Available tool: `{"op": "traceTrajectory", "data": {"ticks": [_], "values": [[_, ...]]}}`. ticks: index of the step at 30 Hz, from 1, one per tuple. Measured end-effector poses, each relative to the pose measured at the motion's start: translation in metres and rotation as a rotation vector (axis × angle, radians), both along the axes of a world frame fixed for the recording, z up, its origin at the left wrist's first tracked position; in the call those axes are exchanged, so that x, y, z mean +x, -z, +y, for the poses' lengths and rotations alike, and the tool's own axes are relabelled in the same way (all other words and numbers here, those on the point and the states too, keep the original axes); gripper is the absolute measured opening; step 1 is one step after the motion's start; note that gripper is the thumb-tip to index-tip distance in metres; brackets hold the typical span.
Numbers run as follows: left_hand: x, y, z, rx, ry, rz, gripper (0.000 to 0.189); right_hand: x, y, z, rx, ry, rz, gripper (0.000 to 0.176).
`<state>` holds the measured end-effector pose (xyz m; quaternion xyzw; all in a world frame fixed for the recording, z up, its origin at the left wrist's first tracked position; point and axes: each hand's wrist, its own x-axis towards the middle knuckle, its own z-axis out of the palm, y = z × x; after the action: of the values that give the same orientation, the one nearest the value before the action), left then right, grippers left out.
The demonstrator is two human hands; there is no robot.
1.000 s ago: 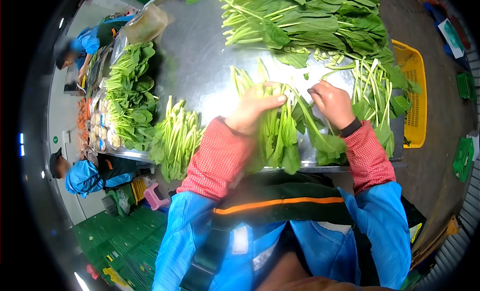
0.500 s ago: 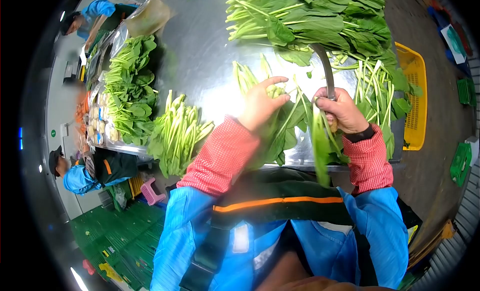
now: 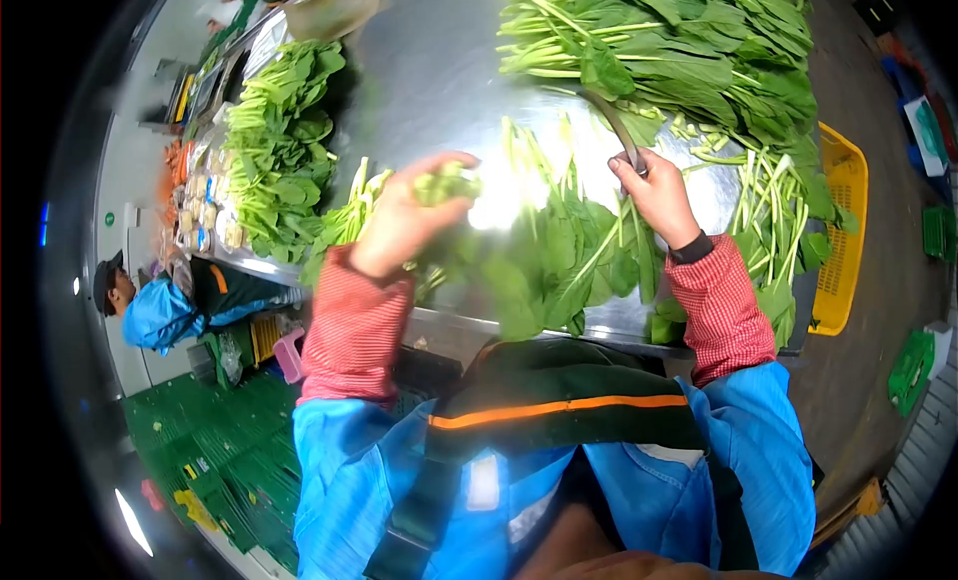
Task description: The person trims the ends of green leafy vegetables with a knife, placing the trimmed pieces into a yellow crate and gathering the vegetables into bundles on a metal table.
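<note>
My left hand (image 3: 404, 221) grips a bunch of leafy greens (image 3: 499, 261) by the stems and holds it above the steel table (image 3: 419, 91), near a small pile of greens (image 3: 349, 221) on the left. My right hand (image 3: 657, 193) is closed on the handle of a knife (image 3: 611, 121) whose curved blade points up toward the big heap of greens (image 3: 679, 41) at the back. A loose bunch of greens (image 3: 589, 236) lies on the table between both hands.
Another heap of greens (image 3: 284, 146) lies at the table's left end beside packed trays (image 3: 205, 221). Cut stems (image 3: 768, 196) lie at the right. A yellow crate (image 3: 843, 231) stands right of the table. A person in blue (image 3: 165, 305) sits lower left above green crates (image 3: 210, 460).
My left hand lifted a bunch off the table and carried it left toward the small pile. My right hand picked up the knife and now holds it by the loose bunch.
</note>
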<state>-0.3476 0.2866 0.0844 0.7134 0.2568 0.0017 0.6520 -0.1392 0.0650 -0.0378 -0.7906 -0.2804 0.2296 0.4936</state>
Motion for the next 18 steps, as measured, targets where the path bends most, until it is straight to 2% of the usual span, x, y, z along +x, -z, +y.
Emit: {"op": "traceTrajectory", "data": {"ticks": [2, 4, 6, 7, 8, 10, 12, 13, 16, 18], "values": [[-0.025, -0.017, 0.025, 0.584, -0.112, 0.1, 0.039, -0.001, 0.028, 0.014, -0.007, -0.034, -0.181, 0.031], [-0.049, -0.01, 0.054, 1.309, -0.102, 0.013, 0.039, -0.005, 0.037, 0.028, -0.098, -0.053, -0.18, 0.032], [-0.071, 0.011, 0.08, 1.561, -0.132, 0.218, 0.037, -0.008, 0.055, 0.039, -0.167, -0.04, -0.298, 0.034], [-0.086, 0.038, 0.098, 1.682, -0.141, 0.287, 0.037, -0.009, 0.059, 0.044, -0.203, -0.044, -0.317, 0.037], [-0.102, 0.065, 0.111, 1.684, -0.103, 0.458, 0.046, -0.012, 0.058, 0.05, -0.256, -0.029, -0.358, 0.039], [-0.106, 0.087, 0.094, 1.454, -0.203, 0.598, 0.062, -0.012, 0.067, 0.06, -0.31, -0.028, -0.362, 0.044], [-0.126, 0.144, 0.095, 1.26, -0.29, 0.65, 0.082, -0.011, 0.078, 0.069, -0.373, -0.029, -0.433, 0.046], [-0.125, 0.142, 0.089, 1.244, -0.287, 0.617, 0.089, -0.011, 0.08, 0.073, -0.407, -0.03, -0.469, 0.048], [-0.117, 0.132, 0.077, 1.301, -0.457, 0.407, 0.088, -0.006, 0.077, 0.082, -0.489, -0.056, -0.297, 0.047], [-0.112, 0.121, 0.073, 1.361, -0.493, 0.363, 0.08, -0.003, 0.076, 0.079, -0.33, -0.002, -0.226, 0.039]]}}
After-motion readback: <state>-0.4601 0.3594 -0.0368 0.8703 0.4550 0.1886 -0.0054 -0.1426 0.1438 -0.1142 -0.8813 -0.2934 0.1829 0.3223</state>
